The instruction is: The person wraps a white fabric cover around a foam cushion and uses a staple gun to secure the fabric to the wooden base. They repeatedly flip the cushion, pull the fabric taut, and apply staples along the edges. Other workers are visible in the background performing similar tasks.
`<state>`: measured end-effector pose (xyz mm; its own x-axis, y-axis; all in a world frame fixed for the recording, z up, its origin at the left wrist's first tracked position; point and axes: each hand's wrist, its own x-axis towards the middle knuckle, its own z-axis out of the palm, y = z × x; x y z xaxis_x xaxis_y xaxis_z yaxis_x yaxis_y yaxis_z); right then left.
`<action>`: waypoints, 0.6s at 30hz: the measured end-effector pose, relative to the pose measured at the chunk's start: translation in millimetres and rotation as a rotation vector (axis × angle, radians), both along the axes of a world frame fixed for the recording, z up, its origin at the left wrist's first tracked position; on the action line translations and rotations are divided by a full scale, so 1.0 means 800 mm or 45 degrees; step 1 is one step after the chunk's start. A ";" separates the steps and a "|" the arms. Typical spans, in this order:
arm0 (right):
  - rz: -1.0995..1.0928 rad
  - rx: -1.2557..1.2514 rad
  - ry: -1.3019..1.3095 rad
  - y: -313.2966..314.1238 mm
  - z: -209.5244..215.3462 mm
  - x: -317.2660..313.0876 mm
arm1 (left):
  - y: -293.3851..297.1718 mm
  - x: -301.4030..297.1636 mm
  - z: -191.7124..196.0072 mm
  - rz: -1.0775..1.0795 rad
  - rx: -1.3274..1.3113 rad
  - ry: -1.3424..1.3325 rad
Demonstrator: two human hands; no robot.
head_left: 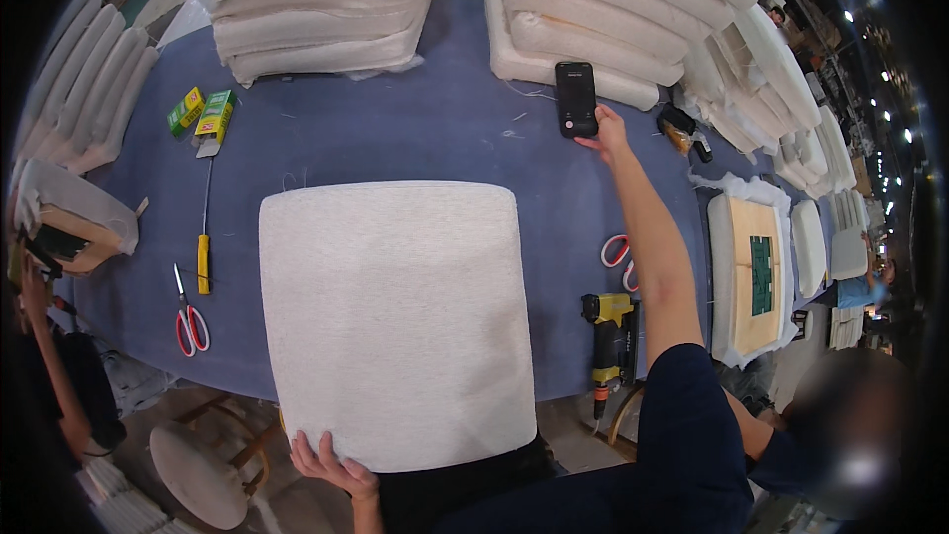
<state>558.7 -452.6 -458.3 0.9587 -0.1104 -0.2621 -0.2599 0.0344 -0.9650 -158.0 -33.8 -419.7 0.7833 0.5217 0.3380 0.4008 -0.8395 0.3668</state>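
- The left hand (331, 465) lies flat with fingers spread on the near edge of the cushion (395, 321), pressing it, gripping nothing.
- The cushion, a big white fabric-covered square, lies flat on the blue table (415, 133), its near edge overhanging the table's front.
- Just right of the cushion's near corner sits a yellow staple gun (611, 341); a little farther on that side, red-handled scissors (618, 259) peek out from behind the right forearm.
- Left of the cushion lie a second pair of red scissors (188, 316) and a yellow-handled tool (204, 237); beyond them, green and yellow boxes (203, 114).
- Beyond the cushion's far right corner, the right hand (605, 133) reaches out, fingertips touching the lower edge of a black phone (575, 99); the fingers are loosely extended, not closed round it.
- Behind the phone, white cushion stacks (583, 30) line the table's far edge.
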 end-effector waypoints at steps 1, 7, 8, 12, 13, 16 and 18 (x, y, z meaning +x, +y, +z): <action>-0.026 -0.027 0.020 0.000 0.001 0.000 | 0.001 0.000 0.000 -0.009 0.001 0.002; 0.017 -0.231 0.087 0.007 0.014 0.011 | -0.001 0.000 0.002 -0.001 0.006 -0.002; 0.063 -0.310 0.100 0.013 0.017 0.014 | -0.002 0.000 0.003 0.005 0.020 0.005; 0.246 -0.693 0.080 0.005 -0.017 0.029 | -0.004 -0.004 0.006 0.000 0.043 0.029; 0.216 -0.669 -0.035 -0.026 -0.035 0.038 | 0.000 -0.001 0.003 -0.024 0.021 0.018; 0.100 -0.498 -0.201 -0.043 -0.059 0.052 | 0.001 -0.001 -0.004 -0.010 -0.031 -0.030; 0.119 -0.756 -0.238 -0.012 -0.062 0.052 | -0.004 -0.003 0.001 0.024 0.004 0.010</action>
<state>600.1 -462.6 -507.6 0.9950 -0.0993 -0.0088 -0.0610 -0.5362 -0.8419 -160.8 -36.8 -418.7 0.7760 0.5356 0.3331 0.4198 -0.8327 0.3611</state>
